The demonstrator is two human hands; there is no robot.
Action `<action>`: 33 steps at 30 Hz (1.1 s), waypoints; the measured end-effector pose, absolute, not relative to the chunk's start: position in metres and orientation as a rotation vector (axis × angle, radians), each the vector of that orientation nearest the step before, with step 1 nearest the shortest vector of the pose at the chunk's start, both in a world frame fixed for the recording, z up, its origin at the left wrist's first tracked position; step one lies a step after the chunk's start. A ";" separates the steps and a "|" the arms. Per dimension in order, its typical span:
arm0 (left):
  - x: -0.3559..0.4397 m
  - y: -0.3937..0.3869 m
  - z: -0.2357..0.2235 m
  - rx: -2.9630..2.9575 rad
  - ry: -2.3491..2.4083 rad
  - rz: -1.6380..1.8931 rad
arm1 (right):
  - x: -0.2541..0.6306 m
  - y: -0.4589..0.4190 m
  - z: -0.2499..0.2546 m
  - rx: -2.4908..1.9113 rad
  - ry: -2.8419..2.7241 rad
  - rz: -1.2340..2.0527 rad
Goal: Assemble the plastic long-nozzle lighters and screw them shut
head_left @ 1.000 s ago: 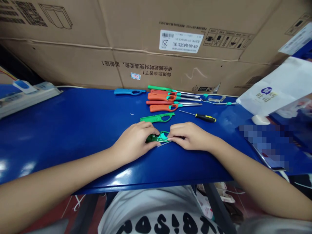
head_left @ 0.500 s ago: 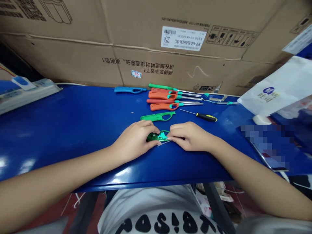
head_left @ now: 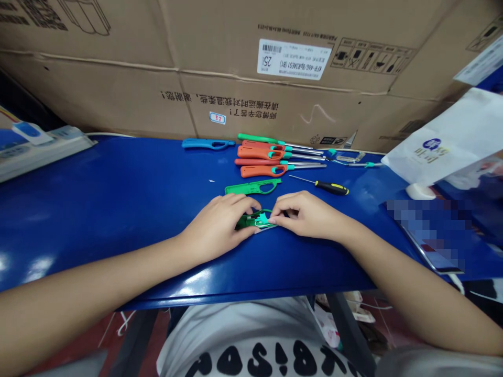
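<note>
My left hand (head_left: 223, 222) grips the back end of an opened green lighter half-shell (head_left: 245, 222) on the blue table. Inside the shell sits a teal trigger piece (head_left: 262, 218), with a thin whitish wire beside it. The fingertips of my right hand (head_left: 301, 213) pinch at the front of that trigger piece; they partly cover it. Just beyond both hands lies a separate green shell half (head_left: 253, 186), inner side up. To its right rests a screwdriver (head_left: 332, 187) with a black and yellow handle.
Several orange lighters (head_left: 259, 170) with metal tubes lie at the back, near a blue shell half (head_left: 207, 144) and loose lighter parts (head_left: 349, 158). A cardboard box (head_left: 220, 63) walls off the far side. A power strip (head_left: 47, 149) stands left; a phone (head_left: 432, 241) and white bag (head_left: 444, 136) are right.
My right hand's fingers have shifted slightly at the trigger piece, their grip spreading a little. My left hand keeps its hold on the shell. The whole view has moved slightly.
</note>
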State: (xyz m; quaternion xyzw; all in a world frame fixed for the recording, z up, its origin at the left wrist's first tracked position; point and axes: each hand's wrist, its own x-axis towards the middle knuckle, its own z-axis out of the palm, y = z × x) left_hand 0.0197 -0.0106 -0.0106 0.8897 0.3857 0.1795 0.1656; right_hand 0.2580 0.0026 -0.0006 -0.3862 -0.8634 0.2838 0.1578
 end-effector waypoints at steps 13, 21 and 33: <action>0.019 -0.010 -0.012 2.543 1.039 0.498 | 0.261 0.006 -0.003 -1.062 -2.398 0.837; 0.018 -0.010 -0.011 2.589 1.023 0.512 | 0.267 0.010 -0.004 -0.963 -2.292 0.463; 0.015 -0.011 -0.009 2.681 0.852 0.562 | 0.276 0.005 0.010 -0.783 -2.553 0.831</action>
